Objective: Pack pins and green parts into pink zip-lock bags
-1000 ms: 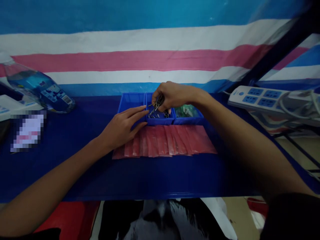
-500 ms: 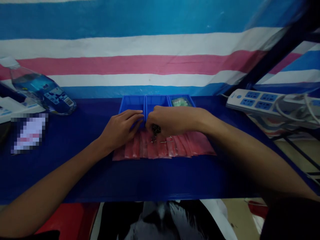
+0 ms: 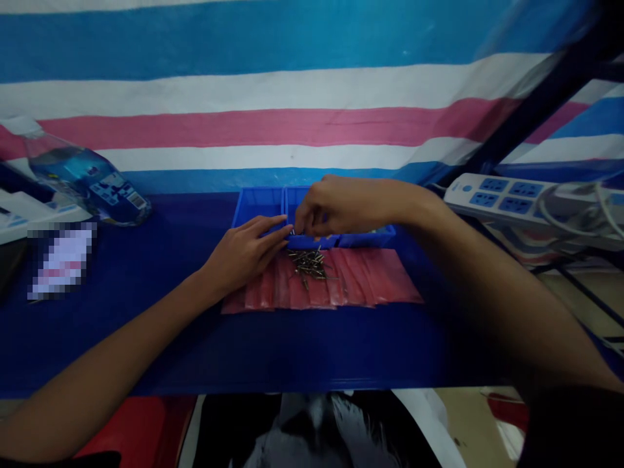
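Head cam: little metal pins (image 3: 309,263) piled on the pink bags (image 3: 390,276). Right hand (image 3: 331,207) is in the middle blue bin (image 3: 305,243), can't tell if it's gripping anything; left hand (image 3: 246,252) has fingers loosely apart.

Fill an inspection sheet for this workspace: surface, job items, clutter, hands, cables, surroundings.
Surface: blue tabletop, smooth-looking.
Job items: small metal parts heaped on overlapping red bags; blue bins side by side behind.
Clutter: labelled bottle, far left; pixelated item in front of it, unreadable.
Hands: left hand open, fingers near the left and middle bins; right hand at the middle bin, fingers bent, grip unclear.
Cables: white cable looped at the power strip, right.
Surroundings: striped sheet behind the table.
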The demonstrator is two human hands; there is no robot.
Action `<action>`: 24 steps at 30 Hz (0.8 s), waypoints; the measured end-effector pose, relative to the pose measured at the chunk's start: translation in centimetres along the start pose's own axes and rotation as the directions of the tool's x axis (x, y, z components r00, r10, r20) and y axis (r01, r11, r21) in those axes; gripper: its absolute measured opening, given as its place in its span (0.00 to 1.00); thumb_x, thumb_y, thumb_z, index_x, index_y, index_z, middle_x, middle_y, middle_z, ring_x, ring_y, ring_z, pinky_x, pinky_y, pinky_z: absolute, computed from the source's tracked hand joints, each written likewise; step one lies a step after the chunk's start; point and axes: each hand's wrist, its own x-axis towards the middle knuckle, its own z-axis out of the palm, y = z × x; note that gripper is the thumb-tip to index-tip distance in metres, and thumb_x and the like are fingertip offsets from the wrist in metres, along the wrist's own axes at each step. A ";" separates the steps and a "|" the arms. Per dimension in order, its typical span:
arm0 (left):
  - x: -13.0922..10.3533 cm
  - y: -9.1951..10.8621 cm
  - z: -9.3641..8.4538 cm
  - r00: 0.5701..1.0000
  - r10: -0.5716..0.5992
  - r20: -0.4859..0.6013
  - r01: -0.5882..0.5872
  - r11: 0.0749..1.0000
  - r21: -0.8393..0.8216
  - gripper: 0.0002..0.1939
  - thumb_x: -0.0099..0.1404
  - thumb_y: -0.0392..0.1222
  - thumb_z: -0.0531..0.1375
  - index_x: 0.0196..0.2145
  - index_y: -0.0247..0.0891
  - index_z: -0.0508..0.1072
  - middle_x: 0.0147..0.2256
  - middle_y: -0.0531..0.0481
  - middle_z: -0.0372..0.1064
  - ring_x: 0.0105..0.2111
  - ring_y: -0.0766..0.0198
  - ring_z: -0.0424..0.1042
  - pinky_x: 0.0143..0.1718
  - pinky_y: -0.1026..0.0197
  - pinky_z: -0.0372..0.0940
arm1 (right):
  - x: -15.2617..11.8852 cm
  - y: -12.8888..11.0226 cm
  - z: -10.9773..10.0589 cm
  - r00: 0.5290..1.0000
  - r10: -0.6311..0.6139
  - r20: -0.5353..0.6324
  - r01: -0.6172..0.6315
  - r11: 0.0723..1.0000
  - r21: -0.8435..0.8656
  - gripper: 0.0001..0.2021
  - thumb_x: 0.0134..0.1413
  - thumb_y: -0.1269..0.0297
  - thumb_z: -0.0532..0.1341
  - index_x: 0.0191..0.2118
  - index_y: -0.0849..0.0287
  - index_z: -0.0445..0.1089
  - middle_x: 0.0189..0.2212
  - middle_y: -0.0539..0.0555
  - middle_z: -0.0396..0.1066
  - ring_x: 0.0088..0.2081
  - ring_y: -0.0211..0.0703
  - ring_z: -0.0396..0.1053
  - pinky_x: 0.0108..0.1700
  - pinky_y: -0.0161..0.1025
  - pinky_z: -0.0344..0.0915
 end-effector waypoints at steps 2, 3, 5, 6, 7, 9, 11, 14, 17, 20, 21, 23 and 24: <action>0.1 -0.1 0.3 1.000 -0.002 -0.022 0.002 1.000 -0.024 0.15 0.73 0.42 0.54 0.54 0.38 0.72 0.55 0.42 0.70 0.51 0.56 0.72 0.51 0.51 0.71 | 0.6 1.4 0.5 0.989 0.104 -0.107 -0.116 0.987 -0.108 0.14 0.51 0.76 0.57 0.40 0.61 0.78 0.34 0.54 0.78 0.32 0.41 0.72 0.33 0.37 0.62; 0.2 -0.2 0.4 0.999 0.000 -0.034 -0.001 0.999 -0.041 0.15 0.73 0.42 0.54 0.53 0.37 0.73 0.54 0.42 0.71 0.51 0.57 0.72 0.51 0.51 0.71 | 1.1 2.0 1.0 0.975 0.164 -0.152 -0.189 0.968 -0.166 0.15 0.51 0.77 0.56 0.41 0.62 0.77 0.36 0.57 0.78 0.33 0.43 0.73 0.34 0.38 0.62; 0.3 -0.3 0.6 0.999 0.002 -0.054 -0.006 0.998 -0.068 0.14 0.73 0.41 0.55 0.52 0.37 0.74 0.53 0.42 0.72 0.49 0.58 0.72 0.51 0.51 0.71 | 2.0 2.9 2.3 0.956 0.247 -0.161 -0.282 0.926 -0.252 0.16 0.51 0.78 0.55 0.43 0.64 0.76 0.40 0.62 0.77 0.37 0.48 0.73 0.36 0.40 0.63; 0.3 -0.4 0.7 0.998 0.005 -0.061 -0.009 0.997 -0.078 0.14 0.72 0.41 0.55 0.51 0.37 0.74 0.52 0.42 0.72 0.49 0.58 0.72 0.51 0.51 0.71 | 2.5 3.3 2.9 0.953 0.265 -0.144 -0.296 0.915 -0.275 0.16 0.52 0.78 0.54 0.43 0.64 0.76 0.41 0.64 0.77 0.38 0.50 0.73 0.37 0.41 0.64; 0.4 -0.4 0.7 0.998 0.007 -0.068 -0.013 0.996 -0.086 0.14 0.72 0.41 0.55 0.51 0.36 0.74 0.51 0.43 0.73 0.49 0.59 0.72 0.50 0.51 0.71 | 2.8 3.5 3.5 0.954 0.271 -0.130 -0.298 0.912 -0.283 0.17 0.52 0.78 0.54 0.44 0.64 0.75 0.42 0.65 0.76 0.40 0.51 0.73 0.37 0.42 0.64; 0.4 -0.4 0.8 0.997 0.012 -0.079 -0.020 0.995 -0.099 0.13 0.72 0.40 0.56 0.50 0.36 0.74 0.50 0.43 0.74 0.48 0.59 0.73 0.50 0.52 0.71 | 3.4 3.6 4.3 0.958 0.265 -0.110 -0.286 0.920 -0.270 0.17 0.54 0.77 0.54 0.46 0.64 0.74 0.44 0.65 0.76 0.42 0.51 0.73 0.39 0.42 0.64; 0.4 -0.4 0.9 0.995 0.014 -0.097 -0.024 0.994 -0.104 0.13 0.72 0.40 0.56 0.50 0.35 0.74 0.49 0.43 0.74 0.48 0.59 0.73 0.49 0.52 0.72 | 3.7 3.4 4.6 0.964 0.254 -0.083 -0.267 0.934 -0.238 0.17 0.56 0.75 0.53 0.47 0.63 0.74 0.44 0.63 0.76 0.42 0.49 0.73 0.39 0.41 0.64; 0.5 -0.2 1.0 0.995 0.005 -0.104 -0.016 0.995 -0.103 0.13 0.71 0.40 0.57 0.50 0.35 0.75 0.48 0.42 0.74 0.48 0.59 0.73 0.49 0.52 0.71 | 4.0 3.2 4.5 0.968 0.248 -0.018 -0.247 0.950 -0.188 0.15 0.57 0.72 0.53 0.44 0.64 0.74 0.42 0.62 0.77 0.38 0.46 0.73 0.35 0.38 0.63; 0.6 -0.2 1.2 0.993 -0.004 -0.119 -0.008 0.994 -0.105 0.12 0.71 0.41 0.57 0.48 0.35 0.76 0.46 0.44 0.75 0.46 0.60 0.73 0.49 0.54 0.71 | 4.4 3.2 4.4 0.965 0.262 0.016 -0.257 0.956 -0.141 0.14 0.58 0.69 0.53 0.42 0.65 0.75 0.40 0.63 0.77 0.34 0.44 0.71 0.32 0.37 0.61; 0.7 -0.2 1.3 0.990 -0.007 -0.142 -0.010 0.993 -0.116 0.12 0.71 0.41 0.57 0.47 0.35 0.76 0.45 0.44 0.76 0.46 0.60 0.73 0.49 0.54 0.71 | 4.6 3.2 4.3 0.960 0.280 0.025 -0.278 0.958 -0.077 0.13 0.57 0.68 0.53 0.39 0.65 0.75 0.38 0.61 0.77 0.32 0.41 0.69 0.31 0.36 0.59; 0.7 -0.2 1.3 0.989 -0.007 -0.147 -0.011 0.993 -0.120 0.12 0.71 0.41 0.57 0.47 0.34 0.76 0.46 0.44 0.76 0.46 0.60 0.73 0.49 0.54 0.71 | 4.6 3.2 4.3 0.958 0.285 0.029 -0.283 0.958 -0.048 0.13 0.58 0.68 0.53 0.38 0.64 0.75 0.37 0.60 0.77 0.31 0.40 0.68 0.31 0.35 0.59; 0.7 -0.1 1.3 0.987 -0.007 -0.160 -0.013 0.992 -0.125 0.12 0.71 0.40 0.58 0.46 0.33 0.76 0.46 0.42 0.75 0.45 0.60 0.73 0.48 0.54 0.71 | 4.5 3.3 4.2 0.955 0.295 0.042 -0.296 0.955 0.016 0.12 0.58 0.65 0.54 0.36 0.63 0.74 0.33 0.57 0.75 0.29 0.39 0.66 0.29 0.35 0.58; 0.8 -0.1 1.3 0.986 -0.007 -0.166 -0.014 0.992 -0.125 0.12 0.70 0.40 0.58 0.46 0.32 0.76 0.46 0.42 0.75 0.45 0.60 0.73 0.48 0.54 0.71 | 4.4 3.4 4.1 0.952 0.304 0.049 -0.306 0.951 0.049 0.12 0.58 0.64 0.54 0.35 0.63 0.74 0.32 0.56 0.74 0.28 0.37 0.65 0.28 0.34 0.58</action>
